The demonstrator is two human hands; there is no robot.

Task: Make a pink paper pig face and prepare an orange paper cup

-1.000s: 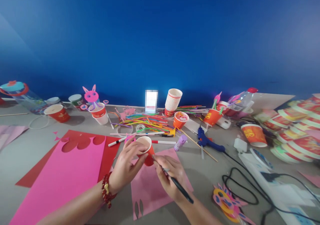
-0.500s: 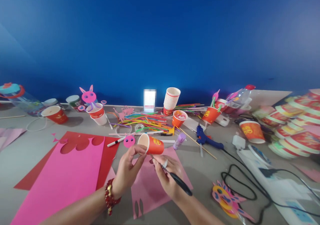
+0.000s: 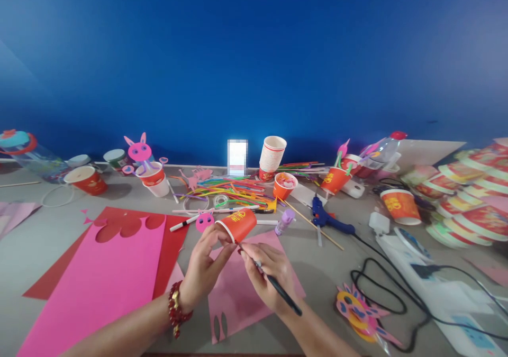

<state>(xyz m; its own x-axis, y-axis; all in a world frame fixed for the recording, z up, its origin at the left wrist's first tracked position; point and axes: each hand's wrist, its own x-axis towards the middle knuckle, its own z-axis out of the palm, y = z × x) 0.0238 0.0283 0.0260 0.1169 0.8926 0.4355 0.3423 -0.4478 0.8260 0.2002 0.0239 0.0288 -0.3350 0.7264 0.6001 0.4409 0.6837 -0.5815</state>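
My left hand (image 3: 212,259) is closed on the rim of an orange-red paper cup (image 3: 240,225) with yellow print. The cup lies tilted on its side in the air, its base to the upper right. In my right hand (image 3: 268,272) is a slim craft knife (image 3: 280,289) with a black handle and a metal front end. Its tip meets the cup's side near the rim, partly hidden by my fingers. Beneath both hands is a pink paper sheet (image 3: 254,293) with cut-out holes. A pink animal face (image 3: 205,221) lies just behind my left hand.
Red and pink papers (image 3: 107,283) spread at left. Colourful pipe cleaners (image 3: 230,190), a cup stack (image 3: 273,156) and a scrap cup (image 3: 284,185) stand behind. At right are a blue glue gun (image 3: 329,220), its black cord, a purple glue stick (image 3: 284,222) and a power strip (image 3: 428,293).
The cup has turned in my left hand: its open mouth, visible before, now faces down and away. The craft knife's handle has tilted slightly, and its tip stays near the rim.
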